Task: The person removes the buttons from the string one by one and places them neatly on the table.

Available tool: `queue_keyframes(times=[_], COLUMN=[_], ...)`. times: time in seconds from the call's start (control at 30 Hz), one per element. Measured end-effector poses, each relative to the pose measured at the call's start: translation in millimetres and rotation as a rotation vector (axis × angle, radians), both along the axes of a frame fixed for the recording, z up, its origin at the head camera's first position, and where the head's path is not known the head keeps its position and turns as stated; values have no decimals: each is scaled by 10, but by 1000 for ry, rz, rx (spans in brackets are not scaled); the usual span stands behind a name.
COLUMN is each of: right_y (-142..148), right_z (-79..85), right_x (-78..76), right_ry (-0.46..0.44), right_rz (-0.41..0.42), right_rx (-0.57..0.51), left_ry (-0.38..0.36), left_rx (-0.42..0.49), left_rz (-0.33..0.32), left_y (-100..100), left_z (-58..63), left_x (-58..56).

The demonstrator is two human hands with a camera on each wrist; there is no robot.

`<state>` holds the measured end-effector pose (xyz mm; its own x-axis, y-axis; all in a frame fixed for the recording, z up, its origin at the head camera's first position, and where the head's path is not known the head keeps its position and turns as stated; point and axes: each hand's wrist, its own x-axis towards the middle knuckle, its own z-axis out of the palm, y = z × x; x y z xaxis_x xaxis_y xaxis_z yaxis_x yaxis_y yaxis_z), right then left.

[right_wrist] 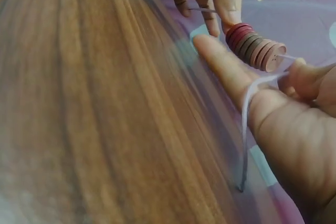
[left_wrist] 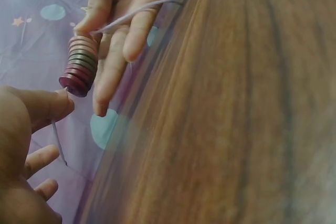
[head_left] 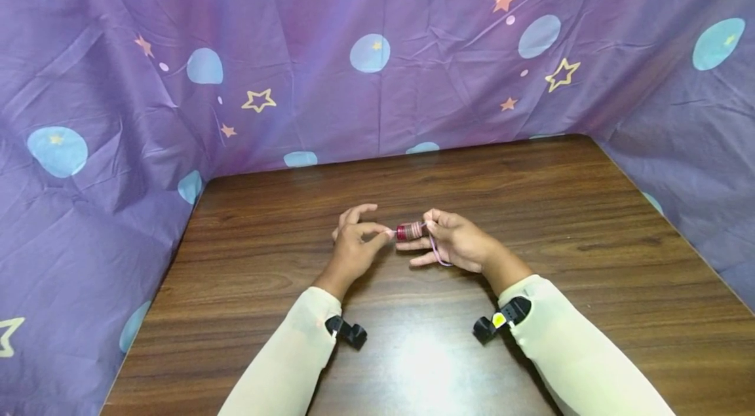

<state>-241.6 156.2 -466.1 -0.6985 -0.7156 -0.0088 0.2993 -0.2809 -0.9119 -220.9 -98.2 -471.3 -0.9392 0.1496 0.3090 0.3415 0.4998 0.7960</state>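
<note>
Several round buttons [head_left: 409, 231] sit face to face in a stack on a pale lilac string [head_left: 435, 249], held above the table between both hands. Dark red buttons lie at the left end, brownish ones in the middle and pinkish ones [right_wrist: 274, 57] at the right end. With thumb and forefinger, my left hand [head_left: 354, 247] pinches the string right at the red end; a short tail hangs below it in the left wrist view. My right hand [head_left: 463, 244] pinches the string beside the pink end, its other fingers extended under the stack. From there, a loose length of string [right_wrist: 244, 135] droops over the palm.
A brown wood-grain table [head_left: 265, 272] lies beneath the hands. Purple cloth [head_left: 307, 29] printed with stars and blue ovals hangs along its back and sides. Each sleeved forearm carries a small black camera mount [head_left: 348, 331] near the wrist.
</note>
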Motion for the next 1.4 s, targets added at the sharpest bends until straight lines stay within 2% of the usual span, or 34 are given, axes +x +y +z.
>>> queue_keyframes(times=[0.13,0.27,0.53,0.83,1.03,1.2,1.4], right_y=[3,-12,-59,-118,-140,-157,-155], right_z=[-12,-15,-5,16,20,-4,-1], right_x=[-1,-4,22,57,45,37,49], right_ry=[-17,-1,35,65,56,62,52], right_rz=[55,43,-58,-148,-212,-285,-351], right_rx=[-87,-99,-44,113,148,159,174], left_ry=[4,1,8,35,59,42,-9], left_rx=[-1,-1,5,14,3,2,45], left_rz=[-9,-15,-23,-43,-38,-23,8], left_y=[7,16,27,51,60,73,81], left_z=[5,19,35,39,58,64,64], left_x=[15,24,33,41,56,59,44])
